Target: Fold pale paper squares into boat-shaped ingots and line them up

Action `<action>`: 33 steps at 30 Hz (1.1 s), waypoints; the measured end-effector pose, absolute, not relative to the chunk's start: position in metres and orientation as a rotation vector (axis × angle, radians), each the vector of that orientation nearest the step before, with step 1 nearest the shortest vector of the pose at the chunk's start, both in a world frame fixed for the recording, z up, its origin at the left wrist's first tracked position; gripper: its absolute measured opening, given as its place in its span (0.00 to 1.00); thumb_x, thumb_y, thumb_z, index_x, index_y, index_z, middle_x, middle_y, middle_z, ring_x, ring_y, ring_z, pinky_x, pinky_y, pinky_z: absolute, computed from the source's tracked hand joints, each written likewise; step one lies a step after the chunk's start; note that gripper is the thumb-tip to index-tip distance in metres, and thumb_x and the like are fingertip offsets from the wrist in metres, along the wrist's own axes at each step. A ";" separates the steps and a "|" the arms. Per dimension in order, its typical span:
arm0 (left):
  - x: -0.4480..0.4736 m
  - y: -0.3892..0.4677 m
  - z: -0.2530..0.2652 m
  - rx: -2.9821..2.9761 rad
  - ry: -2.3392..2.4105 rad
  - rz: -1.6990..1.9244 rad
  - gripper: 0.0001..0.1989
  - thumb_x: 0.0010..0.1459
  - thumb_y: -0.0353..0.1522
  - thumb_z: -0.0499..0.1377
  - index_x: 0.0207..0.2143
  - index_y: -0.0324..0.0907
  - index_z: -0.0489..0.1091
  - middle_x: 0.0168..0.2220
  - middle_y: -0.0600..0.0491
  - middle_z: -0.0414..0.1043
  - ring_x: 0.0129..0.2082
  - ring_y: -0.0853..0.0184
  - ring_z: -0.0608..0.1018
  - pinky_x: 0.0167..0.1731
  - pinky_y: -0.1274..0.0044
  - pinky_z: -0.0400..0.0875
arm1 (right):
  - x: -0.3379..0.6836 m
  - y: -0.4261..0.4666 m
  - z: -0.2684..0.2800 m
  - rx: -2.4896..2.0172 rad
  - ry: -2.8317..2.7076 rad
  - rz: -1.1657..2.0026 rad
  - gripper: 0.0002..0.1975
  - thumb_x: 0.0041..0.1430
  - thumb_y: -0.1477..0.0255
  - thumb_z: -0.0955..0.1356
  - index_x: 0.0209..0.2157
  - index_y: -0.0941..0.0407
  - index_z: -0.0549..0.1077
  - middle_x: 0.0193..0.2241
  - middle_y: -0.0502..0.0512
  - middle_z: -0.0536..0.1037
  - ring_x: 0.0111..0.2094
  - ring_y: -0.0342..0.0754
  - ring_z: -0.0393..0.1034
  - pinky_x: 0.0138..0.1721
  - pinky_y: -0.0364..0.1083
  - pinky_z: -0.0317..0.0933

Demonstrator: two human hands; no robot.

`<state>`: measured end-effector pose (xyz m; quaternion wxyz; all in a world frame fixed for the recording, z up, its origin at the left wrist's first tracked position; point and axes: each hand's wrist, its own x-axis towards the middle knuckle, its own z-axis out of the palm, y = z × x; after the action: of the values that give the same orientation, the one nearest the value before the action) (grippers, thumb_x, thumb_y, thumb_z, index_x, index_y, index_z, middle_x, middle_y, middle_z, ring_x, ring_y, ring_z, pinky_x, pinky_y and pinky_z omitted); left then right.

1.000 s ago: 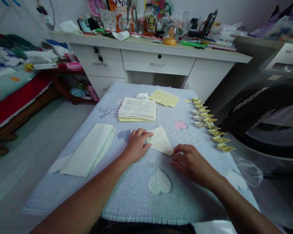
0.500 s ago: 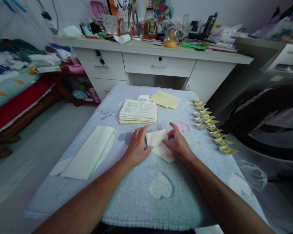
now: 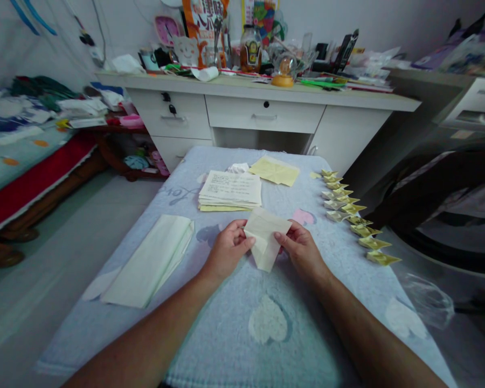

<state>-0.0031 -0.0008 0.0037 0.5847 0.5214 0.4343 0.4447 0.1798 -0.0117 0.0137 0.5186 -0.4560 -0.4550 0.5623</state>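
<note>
A small cream sheet of folded paper [image 3: 265, 237] is held up just over the cloth-covered table, its lower part narrowing to a blunt end. My left hand [image 3: 229, 247] pinches its left edge, thumb in front and fingers behind. On the opposite edge my right hand [image 3: 302, 245] grips it the same way. Behind the hands lies a stack of handwritten sheets [image 3: 230, 188], with a loose yellow sheet [image 3: 275, 170] beside it. Folded paper boats [image 3: 364, 230], yellow and whitish, stand in a row along the table's right side.
On the left of the table rests a folded pale cloth or paper bundle [image 3: 151, 261]. A crumpled white tissue [image 3: 238, 168] sits behind the stack. Beyond stands a white desk [image 3: 267, 110] crowded with jars and clutter. A bed is at left, a washing machine [image 3: 448, 205] at right.
Both hands have closed on the folded paper's edges. The paper has been lifted and turned so its narrow end points toward me. The camera view has shifted slightly.
</note>
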 end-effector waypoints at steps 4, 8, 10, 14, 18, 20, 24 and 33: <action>-0.002 0.001 0.004 1.095 0.973 1.119 0.19 0.50 0.34 0.64 0.43 0.39 0.65 0.32 0.53 0.76 0.30 0.67 0.77 0.36 0.76 0.69 | 0.178 -0.015 0.011 -1.062 -1.089 1.416 0.15 0.47 0.63 0.73 0.29 0.55 0.64 0.25 0.47 0.69 0.23 0.41 0.62 0.23 0.41 0.60; -0.003 0.001 0.002 1.110 0.985 1.152 0.16 0.52 0.34 0.61 0.44 0.40 0.64 0.31 0.55 0.75 0.28 0.69 0.75 0.32 0.78 0.67 | 0.185 -0.014 0.016 -1.064 -1.110 1.419 0.16 0.46 0.63 0.73 0.33 0.54 0.67 0.28 0.48 0.71 0.25 0.42 0.64 0.24 0.41 0.59; -0.003 0.000 0.002 1.179 1.000 1.129 0.16 0.54 0.33 0.59 0.45 0.40 0.64 0.30 0.56 0.73 0.27 0.71 0.73 0.30 0.80 0.65 | 0.189 -0.013 0.020 -1.077 -1.100 1.396 0.17 0.47 0.63 0.73 0.38 0.54 0.69 0.30 0.49 0.72 0.27 0.42 0.65 0.26 0.41 0.60; -0.003 -0.004 0.004 1.353 1.031 1.042 0.21 0.57 0.33 0.56 0.53 0.43 0.60 0.26 0.59 0.68 0.24 0.72 0.69 0.26 0.81 0.60 | 0.195 -0.013 0.025 -1.119 -1.102 1.393 0.19 0.48 0.62 0.73 0.41 0.55 0.71 0.32 0.51 0.74 0.30 0.44 0.69 0.31 0.43 0.62; -0.002 -0.008 0.007 1.465 1.039 0.947 0.20 0.59 0.34 0.54 0.54 0.43 0.58 0.27 0.59 0.68 0.23 0.72 0.68 0.26 0.81 0.59 | 0.192 -0.015 0.025 -1.125 -1.121 1.491 0.22 0.45 0.63 0.74 0.41 0.55 0.69 0.30 0.50 0.75 0.28 0.44 0.69 0.30 0.43 0.62; -0.001 -0.010 0.008 1.508 1.047 0.927 0.19 0.60 0.33 0.53 0.53 0.43 0.58 0.27 0.59 0.68 0.23 0.72 0.68 0.27 0.80 0.60 | 0.190 -0.015 0.022 -1.137 -1.145 1.516 0.21 0.44 0.63 0.74 0.39 0.55 0.67 0.28 0.49 0.74 0.26 0.43 0.67 0.27 0.42 0.60; -0.001 -0.009 0.008 1.565 1.072 0.925 0.17 0.60 0.32 0.53 0.51 0.43 0.59 0.26 0.60 0.67 0.24 0.72 0.68 0.27 0.80 0.60 | 0.190 -0.014 0.013 -1.227 -1.278 1.378 0.16 0.47 0.64 0.72 0.35 0.55 0.66 0.27 0.47 0.71 0.25 0.42 0.64 0.25 0.41 0.58; 0.001 -0.006 0.001 1.573 1.140 0.955 0.18 0.56 0.31 0.57 0.50 0.44 0.59 0.31 0.57 0.73 0.26 0.72 0.73 0.30 0.80 0.65 | 0.180 -0.019 0.012 -1.660 -1.668 0.753 0.25 0.49 0.64 0.70 0.48 0.55 0.63 0.31 0.52 0.71 0.32 0.49 0.66 0.33 0.46 0.60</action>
<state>0.0008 -0.0058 0.0010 0.4692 0.6417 0.4651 0.3895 0.1800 -0.0192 0.0116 0.3288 -0.6345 -0.6375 0.2879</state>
